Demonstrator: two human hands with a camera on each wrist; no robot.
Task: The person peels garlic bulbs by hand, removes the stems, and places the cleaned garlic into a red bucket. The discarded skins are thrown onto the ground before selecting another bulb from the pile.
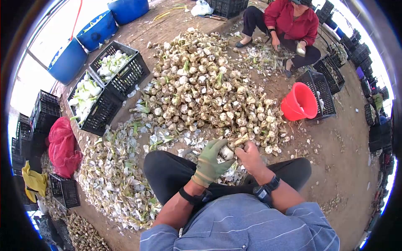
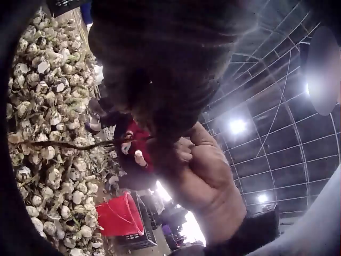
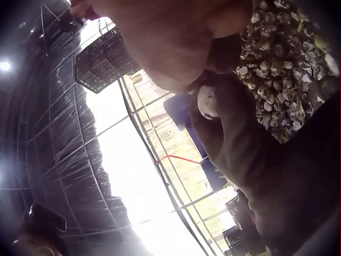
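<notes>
My left hand [image 1: 210,162], in a green glove, grips a white garlic bulb [image 1: 226,153] above my lap. The bulb's pale round side also shows between the gloved fingers in the right wrist view. My bare right hand [image 1: 251,158] is at the bulb's other side, its thumb and fingers pinching the dry stem [image 1: 241,140]. In the left wrist view the glove is a dark shape covering the bulb, with the bare right hand [image 2: 205,170] beyond it. Just past both hands lies a big heap of untrimmed garlic [image 1: 197,83].
Peeled skins [image 1: 119,175] are piled at my left. Black crates [image 1: 121,73] of white trimmed bulbs stand at the far left, near blue tubs [image 1: 98,31]. A red bucket [image 1: 299,101] stands right of the heap. Another person [image 1: 289,25] in red sits at the back.
</notes>
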